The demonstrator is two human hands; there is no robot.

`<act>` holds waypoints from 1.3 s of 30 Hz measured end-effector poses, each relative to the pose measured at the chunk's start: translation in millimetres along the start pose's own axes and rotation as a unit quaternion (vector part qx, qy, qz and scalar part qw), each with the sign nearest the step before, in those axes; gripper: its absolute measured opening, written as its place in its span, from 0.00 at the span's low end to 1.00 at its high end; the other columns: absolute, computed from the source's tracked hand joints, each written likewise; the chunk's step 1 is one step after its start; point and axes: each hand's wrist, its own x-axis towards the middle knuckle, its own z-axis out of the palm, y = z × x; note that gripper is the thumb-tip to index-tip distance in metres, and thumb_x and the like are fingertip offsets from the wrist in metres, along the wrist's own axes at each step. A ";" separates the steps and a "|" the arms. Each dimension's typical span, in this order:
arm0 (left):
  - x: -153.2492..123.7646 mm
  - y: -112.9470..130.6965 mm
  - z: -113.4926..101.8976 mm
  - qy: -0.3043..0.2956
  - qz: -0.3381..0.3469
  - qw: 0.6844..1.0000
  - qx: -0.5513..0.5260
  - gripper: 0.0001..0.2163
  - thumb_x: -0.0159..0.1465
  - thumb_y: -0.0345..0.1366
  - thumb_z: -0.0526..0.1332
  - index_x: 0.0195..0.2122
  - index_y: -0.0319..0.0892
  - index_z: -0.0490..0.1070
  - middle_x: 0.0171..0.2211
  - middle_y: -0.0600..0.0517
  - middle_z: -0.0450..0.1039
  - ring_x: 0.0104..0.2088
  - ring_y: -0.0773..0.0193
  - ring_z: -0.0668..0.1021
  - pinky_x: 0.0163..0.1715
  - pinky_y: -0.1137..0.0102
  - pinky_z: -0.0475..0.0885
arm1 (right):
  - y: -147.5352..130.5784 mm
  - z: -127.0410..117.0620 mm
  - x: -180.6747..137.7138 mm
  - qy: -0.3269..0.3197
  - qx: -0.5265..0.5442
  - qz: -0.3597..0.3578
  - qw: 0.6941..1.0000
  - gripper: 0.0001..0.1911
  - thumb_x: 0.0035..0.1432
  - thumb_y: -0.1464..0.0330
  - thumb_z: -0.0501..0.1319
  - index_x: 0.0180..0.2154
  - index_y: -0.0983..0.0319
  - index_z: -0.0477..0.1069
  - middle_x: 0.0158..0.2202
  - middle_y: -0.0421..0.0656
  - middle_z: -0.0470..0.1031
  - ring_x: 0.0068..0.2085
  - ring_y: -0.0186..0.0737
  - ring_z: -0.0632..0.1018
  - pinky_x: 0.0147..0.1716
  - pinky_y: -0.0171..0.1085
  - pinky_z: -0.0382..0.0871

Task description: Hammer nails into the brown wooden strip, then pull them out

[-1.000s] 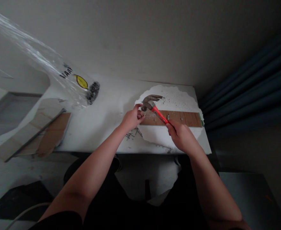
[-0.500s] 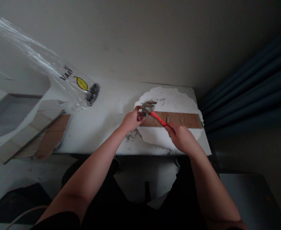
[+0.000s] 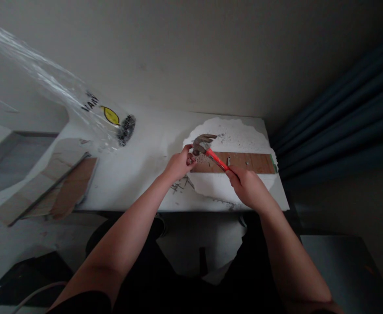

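A claw hammer (image 3: 218, 160) with a red handle and dark metal head is gripped in my right hand (image 3: 248, 185). Its head hangs above the left part of a brown wooden board (image 3: 253, 163). My left hand (image 3: 180, 165) is at the board's left end, thumb and fingers bent together in a pinch just beside the hammer head. Whatever sits between those fingertips is too small to make out. Grey debris and small metal bits lie on the board. Under it is a white irregular sheet (image 3: 233, 128). Several loose nails (image 3: 181, 185) lie near my left wrist.
A white table (image 3: 139, 174) stands against the wall. On its left are a clear plastic bag (image 3: 111, 115) with a yellow print and some brown board pieces (image 3: 75, 185) reaching over the front edge. A dark curtain (image 3: 341, 113) hangs at the right.
The hammer head has risen slightly above the board and away from the pinched fingers. My left hand stays in the same place.
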 end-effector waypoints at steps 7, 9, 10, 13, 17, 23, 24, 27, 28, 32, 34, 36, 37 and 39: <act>0.9 0.0 0.5 -0.003 -0.003 1.000 0.011 0.27 0.61 0.33 0.63 0.61 0.44 0.57 0.34 0.53 0.79 0.31 0.64 0.78 0.32 0.70 0.68 | 0.0 -0.4 -1.8 -0.006 -0.010 0.004 1.000 0.18 0.72 0.61 0.48 0.39 0.60 0.73 0.31 0.46 0.77 0.29 0.40 0.74 0.29 0.36 0.56; 0.6 0.8 -0.1 -0.005 -0.002 1.000 0.003 0.27 0.61 0.33 0.63 0.61 0.44 0.57 0.35 0.53 0.79 0.30 0.65 0.78 0.32 0.70 0.68 | 0.1 -0.4 -2.2 0.002 -0.004 0.007 1.000 0.18 0.72 0.60 0.48 0.42 0.60 0.73 0.31 0.45 0.77 0.30 0.40 0.75 0.29 0.36 0.56; 0.3 1.3 -0.5 -0.007 -0.001 1.000 0.003 0.27 0.61 0.33 0.63 0.61 0.44 0.57 0.36 0.53 0.79 0.30 0.65 0.78 0.32 0.70 0.68 | 0.4 0.0 -2.3 0.004 -0.010 0.009 1.000 0.18 0.72 0.60 0.48 0.43 0.60 0.73 0.31 0.46 0.78 0.30 0.40 0.75 0.29 0.37 0.56; 0.0 2.6 -1.6 -0.007 -0.004 1.000 0.015 0.27 0.61 0.34 0.63 0.61 0.44 0.57 0.34 0.54 0.78 0.31 0.64 0.78 0.33 0.70 0.69 | 2.2 2.4 -2.3 -0.007 -0.026 0.007 1.000 0.18 0.72 0.60 0.48 0.42 0.60 0.74 0.31 0.46 0.78 0.30 0.41 0.75 0.28 0.37 0.55; 0.7 2.0 -1.1 -0.009 -0.003 1.000 0.012 0.26 0.61 0.33 0.63 0.60 0.43 0.58 0.31 0.55 0.77 0.29 0.64 0.78 0.32 0.70 0.68 | 3.6 5.5 -2.7 0.000 -0.030 0.000 1.000 0.19 0.72 0.59 0.47 0.43 0.59 0.74 0.31 0.46 0.78 0.31 0.42 0.76 0.29 0.37 0.55; 1.5 -1.1 0.9 -0.012 -0.009 0.999 0.040 0.26 0.61 0.34 0.63 0.60 0.41 0.59 0.29 0.53 0.76 0.30 0.61 0.78 0.31 0.69 0.68 | -2.5 6.8 -3.7 -0.013 -0.062 -0.004 0.998 0.19 0.72 0.59 0.47 0.44 0.59 0.74 0.35 0.48 0.80 0.33 0.44 0.78 0.29 0.38 0.56; 1.4 -1.3 1.0 -0.013 -0.009 0.999 0.041 0.26 0.61 0.35 0.63 0.60 0.41 0.59 0.29 0.53 0.76 0.30 0.61 0.78 0.31 0.69 0.68 | -3.6 6.8 -3.9 -0.012 -0.061 -0.002 0.998 0.19 0.73 0.59 0.47 0.44 0.59 0.74 0.35 0.48 0.80 0.33 0.44 0.78 0.29 0.38 0.56; 1.4 -1.4 1.4 -0.015 -0.009 0.999 0.044 0.26 0.61 0.35 0.63 0.60 0.41 0.58 0.30 0.52 0.77 0.31 0.60 0.78 0.32 0.68 0.69 | -4.9 7.0 -3.8 -0.015 -0.066 0.005 0.998 0.20 0.73 0.59 0.47 0.44 0.59 0.74 0.35 0.48 0.80 0.33 0.44 0.78 0.29 0.38 0.56; 1.4 -1.5 1.5 -0.015 -0.007 0.999 0.043 0.26 0.61 0.35 0.63 0.60 0.41 0.58 0.31 0.52 0.77 0.31 0.60 0.79 0.33 0.68 0.70 | -4.6 7.1 -3.6 -0.018 -0.066 0.005 0.998 0.20 0.72 0.59 0.47 0.44 0.59 0.74 0.35 0.49 0.80 0.33 0.44 0.78 0.29 0.38 0.56; 1.4 -3.7 1.0 -0.017 0.005 1.000 0.000 0.29 0.60 0.33 0.63 0.62 0.43 0.56 0.34 0.52 0.78 0.32 0.63 0.79 0.34 0.69 0.70 | -0.4 5.8 -3.2 -0.004 -0.042 0.006 0.999 0.20 0.72 0.59 0.47 0.45 0.60 0.75 0.34 0.48 0.80 0.32 0.43 0.77 0.29 0.37 0.57; 0.8 -6.5 -0.3 -0.004 -0.006 0.999 -0.032 0.30 0.59 0.33 0.65 0.61 0.44 0.57 0.36 0.52 0.79 0.31 0.65 0.78 0.34 0.70 0.71 | 3.9 5.1 -2.6 0.007 -0.013 0.005 1.000 0.19 0.72 0.59 0.48 0.45 0.60 0.74 0.33 0.47 0.79 0.32 0.42 0.77 0.30 0.37 0.58; 0.2 -10.3 -1.8 0.008 -0.036 0.998 -0.042 0.25 0.58 0.34 0.65 0.56 0.42 0.63 0.38 0.50 0.79 0.31 0.65 0.78 0.35 0.69 0.72 | 9.7 5.7 -0.9 0.012 0.014 0.008 1.000 0.18 0.71 0.60 0.48 0.45 0.61 0.74 0.33 0.46 0.79 0.31 0.41 0.76 0.31 0.36 0.59; 0.1 -12.3 -2.2 0.006 -0.052 0.998 -0.041 0.19 0.58 0.34 0.64 0.52 0.41 0.68 0.38 0.49 0.79 0.32 0.64 0.78 0.35 0.68 0.72 | 13.1 6.7 0.4 0.013 0.021 0.013 1.000 0.18 0.71 0.61 0.48 0.45 0.61 0.74 0.33 0.46 0.79 0.31 0.41 0.76 0.32 0.36 0.60; 0.4 -16.2 -2.5 -0.011 -0.076 0.996 -0.043 0.09 0.59 0.33 0.61 0.42 0.40 0.74 0.38 0.47 0.80 0.35 0.62 0.79 0.38 0.66 0.73 | 20.6 9.9 3.7 0.014 0.022 0.029 0.999 0.18 0.71 0.61 0.48 0.44 0.62 0.74 0.33 0.47 0.78 0.31 0.41 0.76 0.32 0.36 0.61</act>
